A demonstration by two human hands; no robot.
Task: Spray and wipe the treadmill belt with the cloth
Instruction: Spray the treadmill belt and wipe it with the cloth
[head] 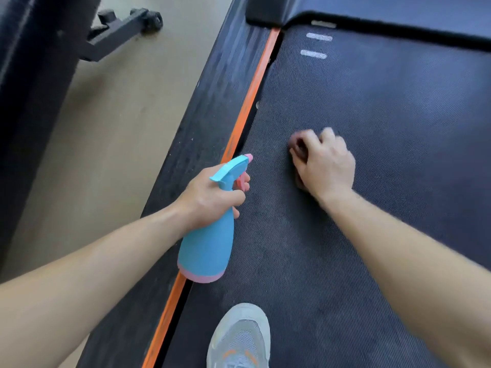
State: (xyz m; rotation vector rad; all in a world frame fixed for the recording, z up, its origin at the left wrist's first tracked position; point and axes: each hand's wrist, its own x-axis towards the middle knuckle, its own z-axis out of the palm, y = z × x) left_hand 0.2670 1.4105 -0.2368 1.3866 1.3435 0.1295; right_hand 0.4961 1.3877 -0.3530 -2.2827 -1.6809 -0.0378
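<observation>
My left hand (212,197) grips the neck of a blue spray bottle (207,245) with a pink base and pink nozzle, held above the left edge of the dark treadmill belt (385,123). A finger lies on the pink trigger. My right hand (325,162) is curled over a small dark reddish cloth (297,148) and presses it onto the belt near the middle. Most of the cloth is hidden under the hand.
An orange stripe (249,102) and a black side rail (212,107) run along the belt's left. Beige floor (106,123) lies beyond, with a black equipment foot (119,30). A grey shoe (240,338) stands on the belt at the bottom. The motor cover (372,9) bounds the belt's far end.
</observation>
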